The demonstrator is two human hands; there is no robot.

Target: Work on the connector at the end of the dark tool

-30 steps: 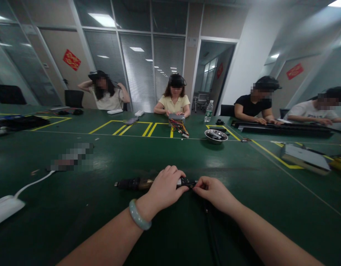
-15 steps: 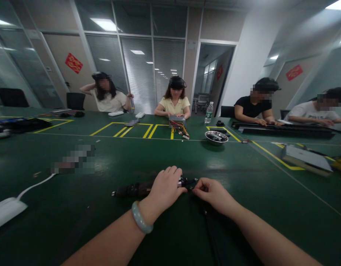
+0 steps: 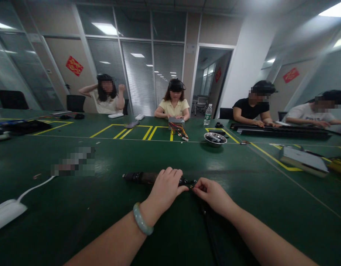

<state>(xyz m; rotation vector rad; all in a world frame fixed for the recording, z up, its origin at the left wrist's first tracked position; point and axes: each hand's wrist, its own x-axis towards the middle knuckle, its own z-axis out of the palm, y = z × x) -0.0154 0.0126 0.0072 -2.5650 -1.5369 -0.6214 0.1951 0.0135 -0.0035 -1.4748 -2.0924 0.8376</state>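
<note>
The dark tool [image 3: 139, 177], lying left-to-right on the table [image 3: 103, 207], is being gripped by the left hand [image 3: 166, 186]; its right tip is being pinched by the right hand [image 3: 211, 192]

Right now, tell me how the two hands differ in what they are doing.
The left hand wraps over the dark tube-shaped tool lying on the green table; the right hand pinches a small part at the tool's end. The left wrist wears a pale green bangle; the right is bare. Both meet at the tool's right end.
</note>
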